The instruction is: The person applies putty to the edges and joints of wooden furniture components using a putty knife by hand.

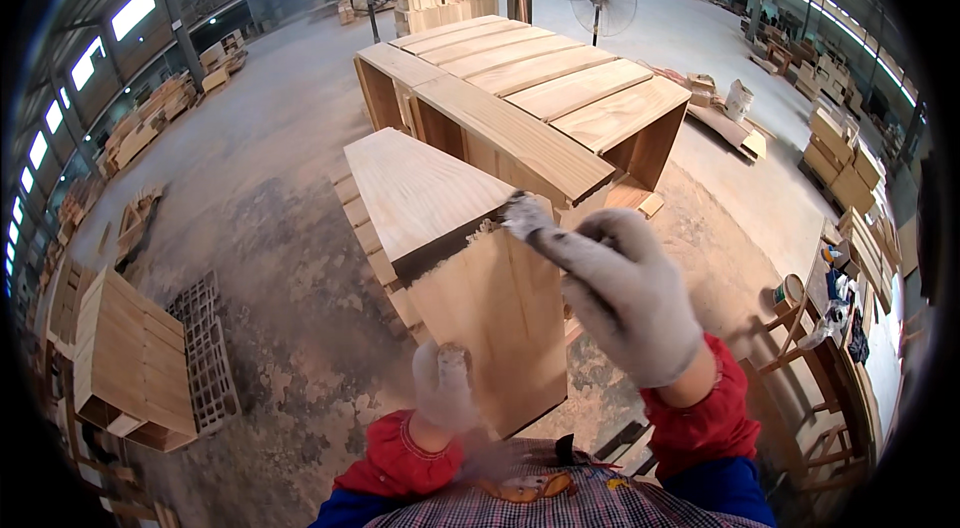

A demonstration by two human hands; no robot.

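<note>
A pale wooden box-like piece [500, 318] stands right in front of me, with a lighter top board [425, 190]. Where the two faces meet runs a dark edge strip [445, 250], and pale crumbly filler [484, 230] clings along part of it. My right hand [630, 293], in a white glove, reaches over from the right; its smudged fingertips press at the strip's far right end. What those fingers pinch, if anything, is too small to name. Low at the box's left side, my gloved left hand [446, 390] is closed, its contents unclear.
Behind the box stands a large slatted wooden cabinet [520, 78] with open compartments. Another wooden unit [140, 363] sits at left beside a black plastic pallet [205, 353]. A workbench [850, 368] with a bucket [788, 290] lies to the right; a fan [597, 0] stands farther back.
</note>
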